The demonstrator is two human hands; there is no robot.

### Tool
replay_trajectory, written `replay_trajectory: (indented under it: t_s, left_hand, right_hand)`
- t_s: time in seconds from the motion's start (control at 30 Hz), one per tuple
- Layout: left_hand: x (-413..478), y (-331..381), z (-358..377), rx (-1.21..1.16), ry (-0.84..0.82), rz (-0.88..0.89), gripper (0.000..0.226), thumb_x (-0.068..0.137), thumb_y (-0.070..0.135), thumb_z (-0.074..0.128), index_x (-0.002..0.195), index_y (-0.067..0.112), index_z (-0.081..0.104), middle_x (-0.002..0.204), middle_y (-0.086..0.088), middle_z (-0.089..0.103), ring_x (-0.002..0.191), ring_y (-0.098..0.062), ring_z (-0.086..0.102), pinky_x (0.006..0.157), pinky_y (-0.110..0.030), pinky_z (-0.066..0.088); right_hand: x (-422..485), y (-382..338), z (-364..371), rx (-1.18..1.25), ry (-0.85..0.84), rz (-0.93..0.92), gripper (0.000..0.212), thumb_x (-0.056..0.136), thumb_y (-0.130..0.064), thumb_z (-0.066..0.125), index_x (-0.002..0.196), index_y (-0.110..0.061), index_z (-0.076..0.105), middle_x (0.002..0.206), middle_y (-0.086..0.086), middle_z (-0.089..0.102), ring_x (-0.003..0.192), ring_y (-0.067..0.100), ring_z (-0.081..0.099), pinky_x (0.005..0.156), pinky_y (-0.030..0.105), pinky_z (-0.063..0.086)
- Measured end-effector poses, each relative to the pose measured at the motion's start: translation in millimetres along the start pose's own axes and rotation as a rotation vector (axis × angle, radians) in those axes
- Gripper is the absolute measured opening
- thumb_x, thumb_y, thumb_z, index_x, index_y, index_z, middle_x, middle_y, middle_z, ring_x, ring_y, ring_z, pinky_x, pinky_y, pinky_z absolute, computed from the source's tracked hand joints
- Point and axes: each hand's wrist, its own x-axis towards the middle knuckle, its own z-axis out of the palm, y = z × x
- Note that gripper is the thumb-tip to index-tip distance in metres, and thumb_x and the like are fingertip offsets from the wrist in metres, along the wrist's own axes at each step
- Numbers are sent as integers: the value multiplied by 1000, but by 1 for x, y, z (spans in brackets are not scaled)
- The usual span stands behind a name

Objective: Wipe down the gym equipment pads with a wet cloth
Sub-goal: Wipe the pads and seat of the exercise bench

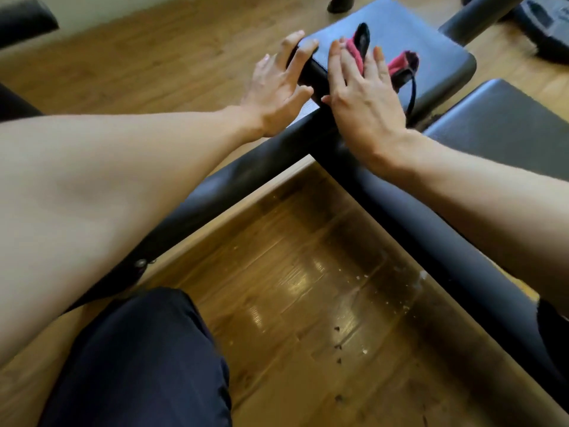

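Observation:
A black padded seat (431,44) sits at the top of the head view, on a black metal frame (234,186). A red and black cloth (400,64) lies on the pad. My right hand (363,97) presses flat on the cloth with straight, spread fingers; part of the cloth shows between them and more sticks out to the right. My left hand (277,87) rests on the pad's near-left corner, fingers straight over the edge, holding nothing.
A second black pad (505,124) lies at the right, close to the first. Frame bars run diagonally across the wooden floor (292,288), which has crumbs on it. My knee in dark trousers (138,365) is at the bottom left. More dark equipment (545,23) stands top right.

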Motion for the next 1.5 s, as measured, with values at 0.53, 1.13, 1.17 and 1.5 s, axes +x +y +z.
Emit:
replay_trajectory:
  t_s: [0.53,1.13,1.17,1.5]
  left_hand:
    - [7,-13,1,-17,-74,-18,79,85,39,26,162,22,23,169,-5,18,152,-29,27,126,-53,13]
    - [4,-16,1,-44,-29,-30,87,80,35,21,165,21,15,169,2,21,155,-20,24,127,-53,7]
    - [4,-16,1,-50,-24,-30,85,82,32,24,165,20,14,169,2,21,155,-21,24,127,-53,7]
    - [4,-20,-5,-172,4,-80,83,84,19,32,165,15,14,173,-2,12,160,-22,2,128,-43,-2]
  right_hand:
    - [-17,19,-19,4,-108,-219,82,99,-10,54,164,-10,3,168,26,2,148,54,20,124,55,14]
    - [-41,8,-8,108,-3,116,76,95,-9,61,157,6,19,159,31,29,131,50,47,109,52,41]
    - [-51,13,-9,69,-24,124,78,94,-11,64,156,7,20,158,32,31,127,51,50,108,52,41]
    - [25,-14,-1,-15,-111,69,80,101,-20,59,163,-14,9,167,28,-2,142,59,24,121,56,16]
